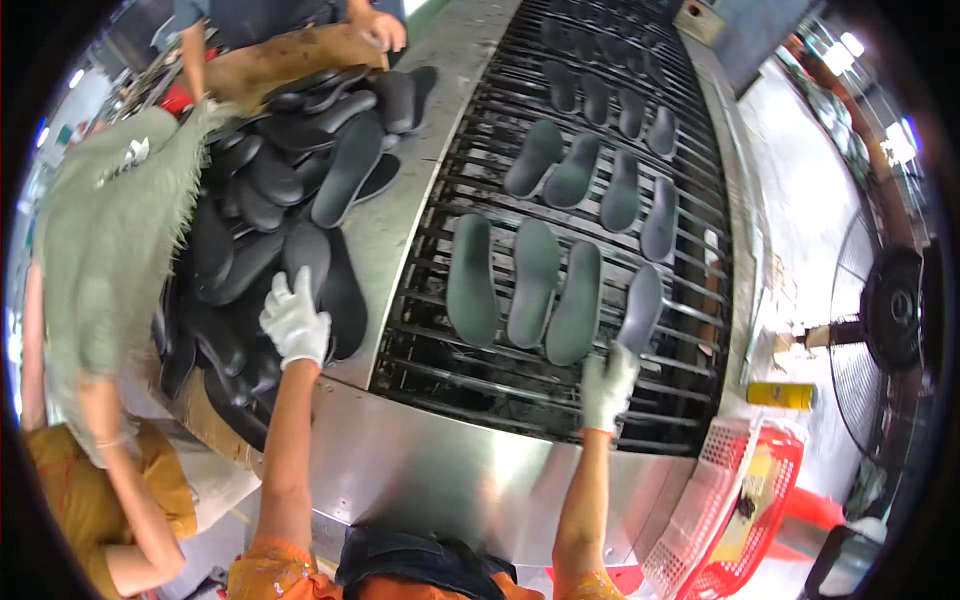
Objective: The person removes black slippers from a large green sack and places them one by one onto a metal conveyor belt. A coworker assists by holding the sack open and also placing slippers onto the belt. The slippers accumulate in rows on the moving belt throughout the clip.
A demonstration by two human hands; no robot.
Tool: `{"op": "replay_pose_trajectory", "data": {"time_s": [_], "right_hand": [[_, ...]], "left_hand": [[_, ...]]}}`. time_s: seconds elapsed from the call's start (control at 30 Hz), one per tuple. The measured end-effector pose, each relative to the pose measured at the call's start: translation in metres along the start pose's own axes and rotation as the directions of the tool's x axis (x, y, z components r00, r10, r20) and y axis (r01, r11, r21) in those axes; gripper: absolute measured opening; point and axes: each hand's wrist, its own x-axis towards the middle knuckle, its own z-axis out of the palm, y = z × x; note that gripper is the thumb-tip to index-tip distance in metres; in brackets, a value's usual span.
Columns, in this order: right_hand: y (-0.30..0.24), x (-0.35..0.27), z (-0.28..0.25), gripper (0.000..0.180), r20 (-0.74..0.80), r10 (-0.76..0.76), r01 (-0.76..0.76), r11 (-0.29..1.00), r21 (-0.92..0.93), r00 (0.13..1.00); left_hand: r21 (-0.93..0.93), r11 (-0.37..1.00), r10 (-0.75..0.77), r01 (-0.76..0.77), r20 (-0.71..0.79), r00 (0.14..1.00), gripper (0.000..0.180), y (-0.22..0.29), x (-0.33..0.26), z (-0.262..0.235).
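Observation:
My left hand [297, 320], in a white glove, reaches over a heap of dark insoles [265, 180]. Its fingers are apart, and the fingertips touch the near end of one dark insole [306, 248]. My right hand [609, 387], also gloved, grips the near end of a grey insole [641, 305] at the right of the front row on the slatted conveyor [480, 385]. Beside that one lie three more insoles, among them a long dark-green insole [471, 280]. Further rows of insoles run away up the conveyor.
A metal ledge [400, 250] borders the conveyor's left side. At left a co-worker holds a grey-green cloth [115, 240]; another person's hand [378, 28] rests at a cardboard box [290, 60]. To the right are a red-and-white basket [715, 500], yellow can [781, 396] and fan [890, 310].

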Motion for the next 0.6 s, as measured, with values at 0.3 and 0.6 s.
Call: {"op": "replay_pose_trajectory", "data": {"time_s": [0.3, 0.6], "right_hand": [[-0.139, -0.108, 0.031, 0.048, 0.314, -0.143, -0.068, 0.815, 0.576, 0.939], [-0.125, -0.115, 0.001, 0.092, 0.55, 0.012, -0.459, 0.568, 0.683, 0.835]], "left_hand": [[-0.974, 0.157, 0.165, 0.166, 0.192, 0.968, 0.095, -0.01, -0.026, 0.007], [-0.767, -0.254, 0.704, 0.589, 0.271, 0.657, 0.071, 0.11, -0.15, -0.011]]}}
